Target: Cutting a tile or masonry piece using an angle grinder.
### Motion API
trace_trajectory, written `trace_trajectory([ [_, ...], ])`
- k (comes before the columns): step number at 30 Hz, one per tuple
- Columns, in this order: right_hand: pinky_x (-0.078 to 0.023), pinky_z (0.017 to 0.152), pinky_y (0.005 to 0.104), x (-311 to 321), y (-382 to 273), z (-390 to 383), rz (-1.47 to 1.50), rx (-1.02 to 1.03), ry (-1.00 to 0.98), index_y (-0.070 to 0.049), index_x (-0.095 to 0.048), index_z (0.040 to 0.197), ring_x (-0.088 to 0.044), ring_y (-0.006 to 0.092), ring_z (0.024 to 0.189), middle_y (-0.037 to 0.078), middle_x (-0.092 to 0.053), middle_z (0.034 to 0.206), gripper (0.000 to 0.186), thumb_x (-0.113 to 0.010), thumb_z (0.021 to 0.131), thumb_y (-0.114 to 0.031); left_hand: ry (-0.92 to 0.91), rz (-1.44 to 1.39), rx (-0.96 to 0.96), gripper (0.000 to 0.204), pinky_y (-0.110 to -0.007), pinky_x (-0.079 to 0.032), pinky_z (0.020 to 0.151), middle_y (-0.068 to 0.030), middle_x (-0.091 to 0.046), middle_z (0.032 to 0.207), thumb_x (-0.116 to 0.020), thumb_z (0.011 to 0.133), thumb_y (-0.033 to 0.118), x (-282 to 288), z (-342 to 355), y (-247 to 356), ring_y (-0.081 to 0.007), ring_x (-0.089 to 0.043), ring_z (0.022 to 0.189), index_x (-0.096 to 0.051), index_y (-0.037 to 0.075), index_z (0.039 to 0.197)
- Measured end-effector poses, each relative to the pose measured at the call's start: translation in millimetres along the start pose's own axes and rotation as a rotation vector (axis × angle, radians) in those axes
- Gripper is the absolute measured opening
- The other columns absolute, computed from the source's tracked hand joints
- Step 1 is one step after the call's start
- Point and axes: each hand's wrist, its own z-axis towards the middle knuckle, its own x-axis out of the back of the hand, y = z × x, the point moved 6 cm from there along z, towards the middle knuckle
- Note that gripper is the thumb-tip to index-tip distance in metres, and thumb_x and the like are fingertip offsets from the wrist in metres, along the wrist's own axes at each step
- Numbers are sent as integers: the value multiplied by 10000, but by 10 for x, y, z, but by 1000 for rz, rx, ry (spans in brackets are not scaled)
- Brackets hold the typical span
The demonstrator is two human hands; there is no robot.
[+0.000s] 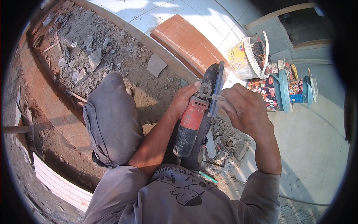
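Note:
My left hand (182, 100) is wrapped around the head end of a red and black angle grinder (193, 117), its thumb lying beside the round metal spindle part. The grinder sits over my right thigh, its dark rear end toward me. A narrow blue-grey strip (217, 87) stands along the right side of the grinder's head. My right hand (244, 110) is closed, its fingers pinching a small pale piece (213, 97) that reaches across the strip to the grinder's head. What kind of piece it is I cannot make out.
Broken rubble (95, 58) covers the ground ahead and left. Brown tiles (186, 41) lie on the white tiled floor (145, 11). At the right are a white bucket (238, 61) with things in it and a tipped blue-rimmed bucket (283, 93). A white panel (59, 183) lies lower left.

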Motion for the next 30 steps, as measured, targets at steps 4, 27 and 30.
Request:
trace_trajectory([
  [4, -464, 530, 399, -19, -68, 43, -28, 57, -54, -76, -534, 883, -594, 290, 675, 93, -492, 787, 197, -701, 795, -133, 24, 8, 0, 446, -330, -555, 720, -117, -678, 976, -465, 1010, 404, 23, 22, -40, -191, -667, 816, -614, 2, 1130],
  [27, -468, 541, 389, 17, -165, 82, -113, 60, -112, -59, -536, 1017, -616, 275, 762, 96, -513, 868, 232, -662, 828, -108, -6, -41, -11, 382, -320, -575, 649, -103, -681, 920, -535, 1001, 364, 12, 14, -14, -173, -674, 731, -626, 5, 1097],
  [30, -463, 540, 384, -77, -126, 2, -186, 29, -247, -69, -527, 981, -618, 262, 792, 94, -510, 872, 219, -656, 805, -73, 20, -20, 1, 387, -318, -574, 648, -98, -679, 913, -534, 1000, 369, -23, 6, -21, -169, -671, 731, -626, 6, 1100],
])
